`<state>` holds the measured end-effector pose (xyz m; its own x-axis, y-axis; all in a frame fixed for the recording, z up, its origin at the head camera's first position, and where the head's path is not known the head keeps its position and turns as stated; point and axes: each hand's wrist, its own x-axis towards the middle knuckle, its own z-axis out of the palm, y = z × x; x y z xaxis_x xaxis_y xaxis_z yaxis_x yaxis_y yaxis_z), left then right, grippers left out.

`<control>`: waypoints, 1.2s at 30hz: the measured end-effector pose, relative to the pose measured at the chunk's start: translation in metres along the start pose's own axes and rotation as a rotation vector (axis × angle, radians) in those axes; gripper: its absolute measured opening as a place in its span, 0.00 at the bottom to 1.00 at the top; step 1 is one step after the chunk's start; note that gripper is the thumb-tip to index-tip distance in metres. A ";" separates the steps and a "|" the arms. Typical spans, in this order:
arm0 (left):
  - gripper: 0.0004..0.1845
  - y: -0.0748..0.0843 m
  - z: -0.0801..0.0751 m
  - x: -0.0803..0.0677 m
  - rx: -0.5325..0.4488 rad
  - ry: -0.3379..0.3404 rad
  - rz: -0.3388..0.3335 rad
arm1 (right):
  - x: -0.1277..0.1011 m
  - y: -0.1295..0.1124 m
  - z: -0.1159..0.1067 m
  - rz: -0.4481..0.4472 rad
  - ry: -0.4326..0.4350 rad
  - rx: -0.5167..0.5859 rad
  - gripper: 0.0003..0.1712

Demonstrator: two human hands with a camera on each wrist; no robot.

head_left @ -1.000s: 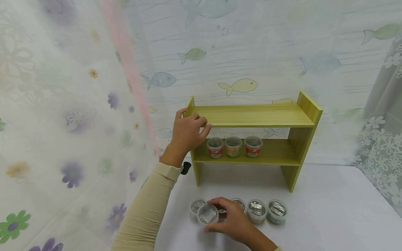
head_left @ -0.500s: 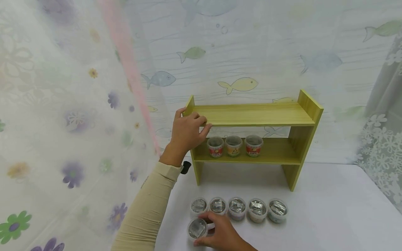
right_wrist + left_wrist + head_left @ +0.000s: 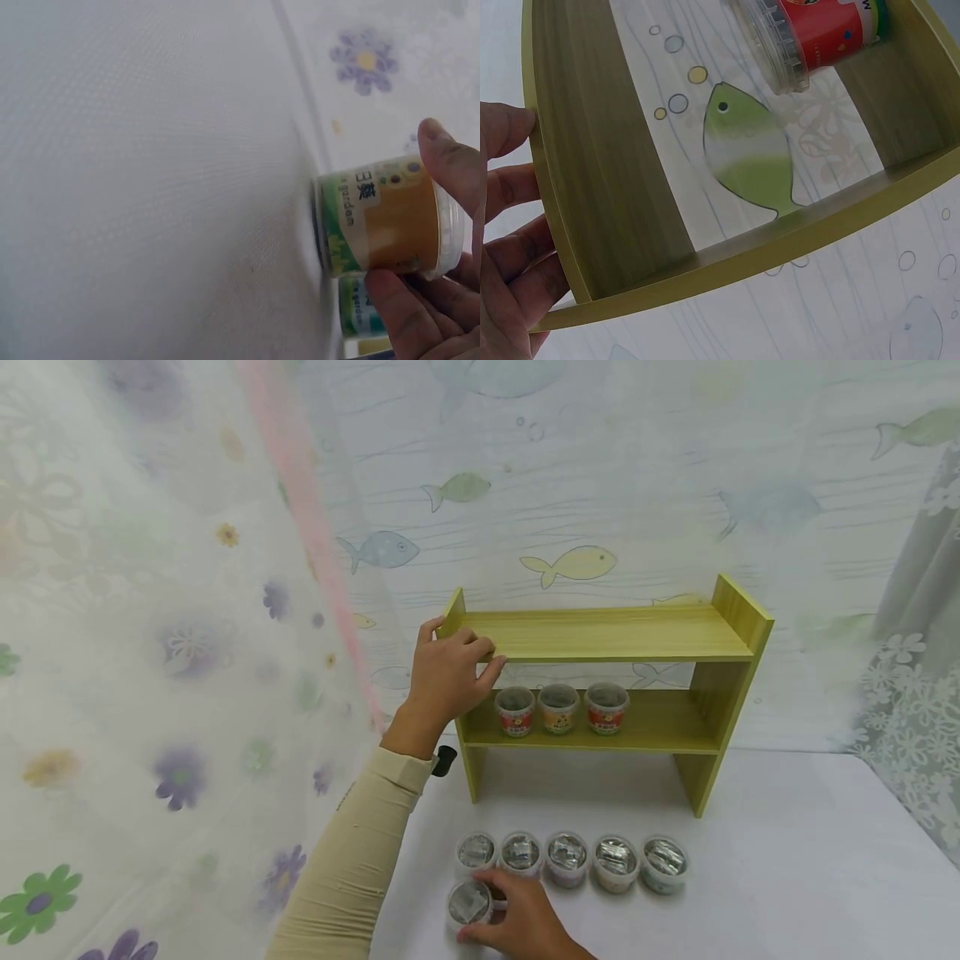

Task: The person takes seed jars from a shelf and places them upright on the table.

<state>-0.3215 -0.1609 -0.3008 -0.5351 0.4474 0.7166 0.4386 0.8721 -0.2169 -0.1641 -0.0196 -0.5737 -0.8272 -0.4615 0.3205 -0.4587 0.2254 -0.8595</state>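
- Gripping a small yellow-labelled tub (image 3: 470,902), the right hand (image 3: 517,922) is pinching its sides between thumb and fingers; in the right wrist view the tub (image 3: 386,225) is sitting with its base on the white table (image 3: 787,877), just in front of the left end of a row of five tubs (image 3: 567,858).
- Standing this close, that row is the first risk: if the wrist swings as the tub is being lifted, the knuckles are likely to knock the nearest tubs just beyond the grip and tip them.
- Holding only near the clear lid is a second risk; a smooth plastic wall may be slipping through such a light pinch, and the tub could drop and roll.
- Bracing the shelf (image 3: 607,635), the left hand (image 3: 450,672) is curling its fingers over the left front corner of the top board, thumb behind the side panel; the left wrist view shows fingertips (image 3: 510,187) lying along the board's edge.
- Leaning too hard there could be shifting the light shelf and rocking the three tubs (image 3: 561,708) on the lower board, below and to the right of that grip.
- Passing a tub under that forearm is also looking tight, so a bump against the lower board seems possible.
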 end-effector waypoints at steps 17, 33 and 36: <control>0.15 0.000 0.002 0.000 0.008 -0.010 -0.007 | 0.002 -0.007 0.001 0.075 0.089 -0.239 0.44; 0.14 -0.001 0.005 -0.001 0.005 -0.005 -0.010 | -0.003 -0.012 -0.007 0.075 0.092 -0.360 0.46; 0.15 -0.001 0.005 -0.001 0.010 -0.010 -0.012 | -0.002 -0.007 -0.008 0.053 0.108 -0.377 0.44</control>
<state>-0.3252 -0.1607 -0.3046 -0.5473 0.4385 0.7129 0.4248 0.8794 -0.2149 -0.1621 -0.0130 -0.5654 -0.8732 -0.3526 0.3366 -0.4847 0.5549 -0.6761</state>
